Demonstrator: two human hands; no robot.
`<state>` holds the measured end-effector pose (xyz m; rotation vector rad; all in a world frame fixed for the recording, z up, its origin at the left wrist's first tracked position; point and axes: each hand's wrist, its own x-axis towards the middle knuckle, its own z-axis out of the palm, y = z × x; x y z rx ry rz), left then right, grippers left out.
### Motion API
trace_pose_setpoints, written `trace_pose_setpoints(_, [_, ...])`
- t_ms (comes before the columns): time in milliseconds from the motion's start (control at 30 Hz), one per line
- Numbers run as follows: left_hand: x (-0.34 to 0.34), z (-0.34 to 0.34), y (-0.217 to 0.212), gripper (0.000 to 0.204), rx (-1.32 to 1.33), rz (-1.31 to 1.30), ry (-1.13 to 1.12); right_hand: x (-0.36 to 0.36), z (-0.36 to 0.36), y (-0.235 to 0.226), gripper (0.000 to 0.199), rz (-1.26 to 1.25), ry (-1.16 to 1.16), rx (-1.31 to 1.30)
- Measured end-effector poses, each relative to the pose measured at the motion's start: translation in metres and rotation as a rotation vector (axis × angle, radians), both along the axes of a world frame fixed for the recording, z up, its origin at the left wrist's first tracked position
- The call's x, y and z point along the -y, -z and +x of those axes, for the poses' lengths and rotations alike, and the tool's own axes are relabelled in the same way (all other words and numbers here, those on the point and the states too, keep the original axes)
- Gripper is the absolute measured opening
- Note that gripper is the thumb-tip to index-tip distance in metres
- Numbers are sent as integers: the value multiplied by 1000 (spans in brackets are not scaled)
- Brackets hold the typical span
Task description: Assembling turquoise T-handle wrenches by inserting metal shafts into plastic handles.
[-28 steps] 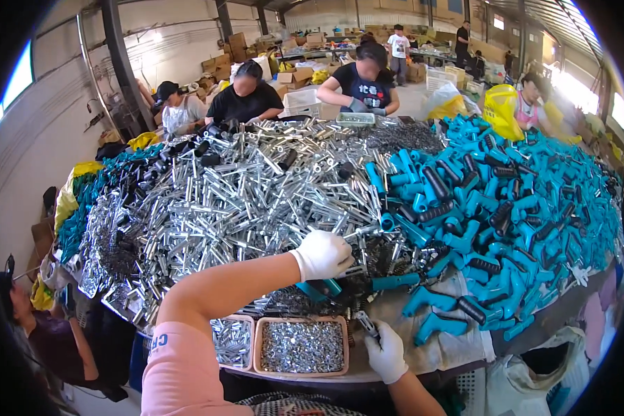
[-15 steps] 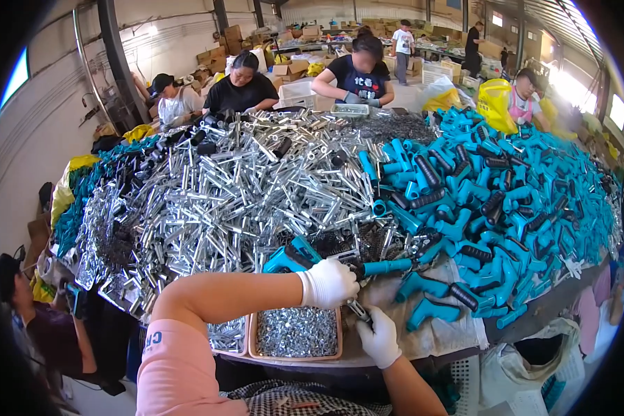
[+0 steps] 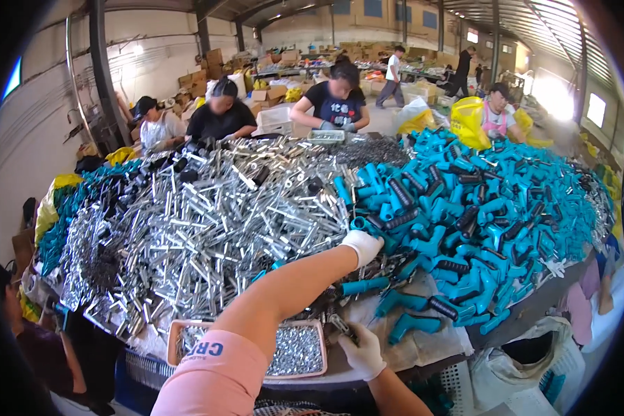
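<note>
My left hand point(image 3: 362, 247), in a white glove, reaches far over the table to where the silver metal tubes point(image 3: 222, 215) meet the teal pistol-shaped housings point(image 3: 457, 236). Its fingertips are hidden among the parts, so whether they grip anything cannot be seen. Close to the table's near edge, my right hand point(image 3: 362, 353), also gloved in white, is closed around a small silver metal piece point(image 3: 340, 324) that sticks out past the fingers. Left of it, a pink tray point(image 3: 323, 347) holds tiny silver parts, partly covered by my left arm. A teal tube point(image 3: 365, 286) lies between my hands.
Several people sit along the table's far side, one beside a shallow tray point(image 3: 326, 136). Dark small parts point(image 3: 371, 151) are heaped near that tray. A yellow bag point(image 3: 469, 123) stands at the far right. White sacking point(image 3: 527, 353) hangs at the near right; another person point(image 3: 41, 353) is at the left.
My left hand has moved away from my right hand and forward into the heap. My right hand still holds the silver piece, slightly lower in view. The whole view has shifted.
</note>
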<state>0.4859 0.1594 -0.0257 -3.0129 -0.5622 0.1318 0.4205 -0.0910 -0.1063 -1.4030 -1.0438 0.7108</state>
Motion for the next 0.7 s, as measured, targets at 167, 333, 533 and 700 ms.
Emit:
trace_pose_setpoints(167, [-27,41,31,26,91,-198,-379,0,2,1,24,33,33,140])
trace_pose_setpoints(333, [-31,40,39,44,337,-487,-603,2,8,5,26,17,58,112])
trace_pose_setpoints(533, [-46,24,32,22,-35,275,58,-3,8,4,27,76,64,257])
trace_pose_setpoints(700, [-45,35,31,50,61,-168,-421,-2,2,3,27,71,50,388])
